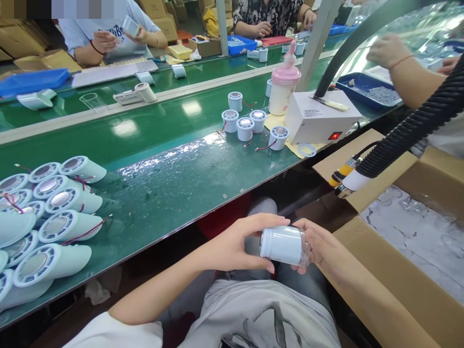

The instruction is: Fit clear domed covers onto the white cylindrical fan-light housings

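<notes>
Above my lap, a light-blue cylindrical housing (281,244) lies sideways between my two hands. My left hand (235,244) grips its left end, with fingers along the top and the thumb beneath. Around the right end sits a clear plastic cup (305,249), and the fingers of my right hand (321,244) are closed on it. How far the cup reaches over the housing is hard to make out. On the bench at left lie several light-blue housings (70,200) with round metal faces and thin red wires.
Several short housings (245,128) stand beside a white box (319,116) with a lit red switch. An open carton (391,256) of clear plastic parts is at right, under a black hose (409,111). Co-workers' hands (389,50) are across the green belt (174,113) and at far right.
</notes>
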Demonstrator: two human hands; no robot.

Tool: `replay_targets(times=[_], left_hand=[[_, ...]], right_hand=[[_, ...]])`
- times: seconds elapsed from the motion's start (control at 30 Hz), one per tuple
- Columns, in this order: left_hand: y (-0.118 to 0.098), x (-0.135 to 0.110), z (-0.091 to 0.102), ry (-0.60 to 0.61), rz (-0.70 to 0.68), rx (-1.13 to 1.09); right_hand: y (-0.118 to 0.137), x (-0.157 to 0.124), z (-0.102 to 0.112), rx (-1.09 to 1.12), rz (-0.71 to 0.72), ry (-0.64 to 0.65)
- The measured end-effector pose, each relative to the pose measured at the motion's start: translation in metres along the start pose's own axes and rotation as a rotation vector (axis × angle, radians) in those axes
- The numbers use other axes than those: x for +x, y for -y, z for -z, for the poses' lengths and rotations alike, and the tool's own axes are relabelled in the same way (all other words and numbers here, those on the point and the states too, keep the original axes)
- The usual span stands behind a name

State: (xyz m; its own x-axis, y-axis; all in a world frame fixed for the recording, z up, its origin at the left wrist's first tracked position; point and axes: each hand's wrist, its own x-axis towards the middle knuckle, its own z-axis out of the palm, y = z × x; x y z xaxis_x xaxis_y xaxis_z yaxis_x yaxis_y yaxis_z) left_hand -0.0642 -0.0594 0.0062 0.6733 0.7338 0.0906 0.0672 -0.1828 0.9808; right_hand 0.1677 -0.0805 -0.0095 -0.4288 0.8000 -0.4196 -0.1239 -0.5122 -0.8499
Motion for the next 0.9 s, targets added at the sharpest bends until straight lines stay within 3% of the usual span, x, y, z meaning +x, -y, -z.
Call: replay_targets(times=[0.2,0.47,0.6,0.67,0.77,0.83,0.9], left_hand=[[0.002,0.001,0.000,0.005,-0.050,0.002],[0.007,0.002,0.000,-0.005,-0.126,0.019],[0.002,0.000,-0.004,-0.046,-0.103,0.008],[-0.001,-0.002,-0.007,-0.080,-0.027,-0.021],[-0.006,-0.004,-0.008,-0.113,0.108,-0.086],[-0.007,-0.004,-0.007,-0.106,0.175,-0.130],[-0.007,-0.003,-0.004,-0.068,0.226,-0.164]], right_hand=[[0.000,0.003,-0.006,0.074,-0.113,0.002],[0.000,0.004,-0.005,0.153,-0.369,0.078],[-0.004,0.005,-0.006,0.088,-0.358,0.145],[-0.007,0.003,-0.005,-0.086,-0.197,0.044],[-0.012,-0.003,-0.001,-0.523,0.300,-0.211],[-0.014,-0.008,0.003,-0.779,0.677,-0.205],[-0.015,-0.010,0.006,-0.902,0.912,-0.090]])
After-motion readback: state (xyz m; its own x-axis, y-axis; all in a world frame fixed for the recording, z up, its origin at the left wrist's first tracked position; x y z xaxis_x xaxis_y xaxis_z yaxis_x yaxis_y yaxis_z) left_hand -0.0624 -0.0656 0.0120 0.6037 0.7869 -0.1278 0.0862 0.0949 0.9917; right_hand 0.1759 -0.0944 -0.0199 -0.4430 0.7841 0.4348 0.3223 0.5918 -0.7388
